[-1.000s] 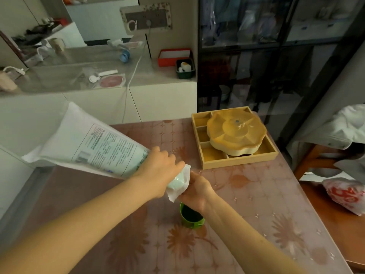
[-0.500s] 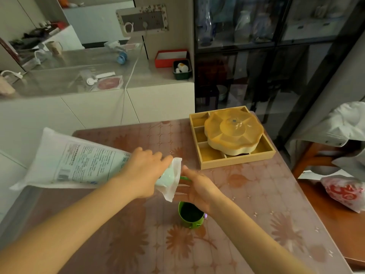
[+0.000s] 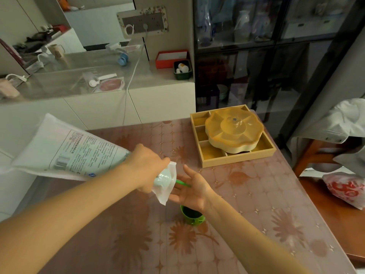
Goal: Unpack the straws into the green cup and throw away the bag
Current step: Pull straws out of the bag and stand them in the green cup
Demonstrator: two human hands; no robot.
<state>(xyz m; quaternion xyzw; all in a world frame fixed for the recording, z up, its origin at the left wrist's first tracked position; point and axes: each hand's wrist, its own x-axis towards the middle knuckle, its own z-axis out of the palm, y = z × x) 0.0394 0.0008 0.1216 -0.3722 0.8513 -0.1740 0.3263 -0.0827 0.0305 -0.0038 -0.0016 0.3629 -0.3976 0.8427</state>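
Patterned table [image 3: 256,194]; snack tray [image 3: 233,135] beyond hands [image 3: 189,188].

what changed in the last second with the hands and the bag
The right hand has opened palm-up at the bag's mouth, where a green straw now pokes out across its fingers. The left hand still grips the bag near its mouth, bag tilted down. The green cup and wooden tray stayed put.

Green cup [image 3: 192,216] partly behind right wrist.
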